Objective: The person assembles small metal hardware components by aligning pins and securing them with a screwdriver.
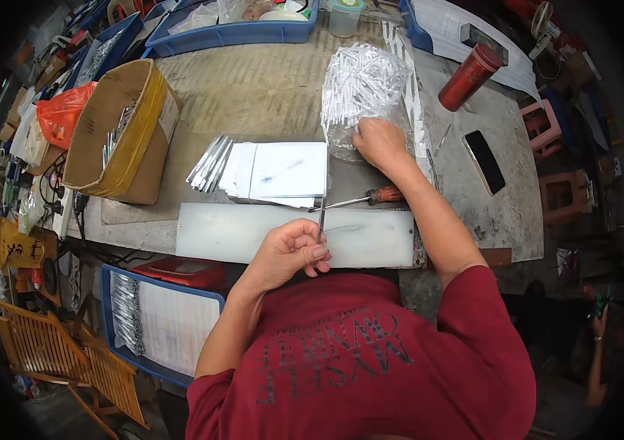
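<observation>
My left hand (291, 251) is closed in a pinch around a thin metal rod (321, 218). The rod stands nearly upright above the near edge of a long whitish board (246, 231). Farther right, my right hand (383, 144) reaches to the near side of a heap of small white and silvery strips (364, 81) lying on clear plastic. Its fingers are curled, and what they pinch is hidden. Between the hands lie a stack of white sheets (288, 169), a bundle of silvery rods (211, 161) and a screwdriver (381, 195).
A cardboard box (156, 139) with metal rods stands left. A red canister (471, 77) and a phone (485, 161) are at right. Along the back sit a blue tray (231, 34) and a lidded plastic tub (344, 18). Below the table edge is another blue tray (165, 370).
</observation>
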`<state>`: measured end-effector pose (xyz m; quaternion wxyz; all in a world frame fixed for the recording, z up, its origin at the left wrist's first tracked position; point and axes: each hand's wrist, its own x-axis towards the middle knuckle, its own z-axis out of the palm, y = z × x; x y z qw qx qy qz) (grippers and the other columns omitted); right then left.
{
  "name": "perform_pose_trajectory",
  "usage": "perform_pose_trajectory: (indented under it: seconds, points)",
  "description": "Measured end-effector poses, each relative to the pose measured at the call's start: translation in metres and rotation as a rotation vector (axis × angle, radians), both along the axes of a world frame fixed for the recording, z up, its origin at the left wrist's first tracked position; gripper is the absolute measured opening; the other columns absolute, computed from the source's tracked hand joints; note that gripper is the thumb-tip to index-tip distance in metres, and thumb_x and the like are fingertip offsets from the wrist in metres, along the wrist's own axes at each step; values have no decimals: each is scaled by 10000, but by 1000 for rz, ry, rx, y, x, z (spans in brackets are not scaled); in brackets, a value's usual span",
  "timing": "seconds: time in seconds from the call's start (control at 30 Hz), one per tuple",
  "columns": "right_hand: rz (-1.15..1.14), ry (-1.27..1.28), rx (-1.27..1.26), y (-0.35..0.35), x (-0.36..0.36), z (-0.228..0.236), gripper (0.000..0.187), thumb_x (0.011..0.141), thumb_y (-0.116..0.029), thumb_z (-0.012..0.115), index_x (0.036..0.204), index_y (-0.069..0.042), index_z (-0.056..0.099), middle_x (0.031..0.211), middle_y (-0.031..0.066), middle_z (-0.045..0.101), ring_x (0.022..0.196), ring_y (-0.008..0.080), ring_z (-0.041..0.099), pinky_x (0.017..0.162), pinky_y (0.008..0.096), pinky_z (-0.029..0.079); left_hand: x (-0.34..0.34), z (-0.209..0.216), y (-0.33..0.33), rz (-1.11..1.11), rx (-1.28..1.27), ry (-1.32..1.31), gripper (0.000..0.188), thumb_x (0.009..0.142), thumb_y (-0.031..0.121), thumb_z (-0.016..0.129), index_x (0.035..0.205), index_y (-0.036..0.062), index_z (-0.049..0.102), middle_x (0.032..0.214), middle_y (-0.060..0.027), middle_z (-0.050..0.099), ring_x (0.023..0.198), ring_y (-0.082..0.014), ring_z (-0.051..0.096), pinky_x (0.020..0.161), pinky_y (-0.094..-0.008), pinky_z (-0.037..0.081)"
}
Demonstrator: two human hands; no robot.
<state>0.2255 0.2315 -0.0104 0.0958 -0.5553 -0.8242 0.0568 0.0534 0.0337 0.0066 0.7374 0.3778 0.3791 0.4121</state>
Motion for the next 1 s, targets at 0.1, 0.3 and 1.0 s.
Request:
perform_pose_trajectory:
  seconds: [0.1,0.3,1.0]
  points:
    - [-7,26,-3,-4,0,2,185,679,-129,499,699,27,598,764,235,593,726,385,585,653,446,460,-1,-4,-1,56,4,-29,110,795,48,573,870,22,496,732,-95,590,623,-174,613,463,-216,487]
    - [11,27,9,-23,8,25,179,662,-109,494,666,43,587,711,257,578,688,399,580,635,454,459,1,-1,-1,151,-8,-51,150,798,58,574,915,27,487,693,-103,592,546,-170,600,414,-208,466]
    - [192,-126,50,-41,47,43,135,745,-94,459,712,17,527,718,201,577,697,370,573,626,453,448,2,-4,0,224,77,32,251,799,86,583,1023,1,507,688,-78,593,521,-119,575,398,-178,405]
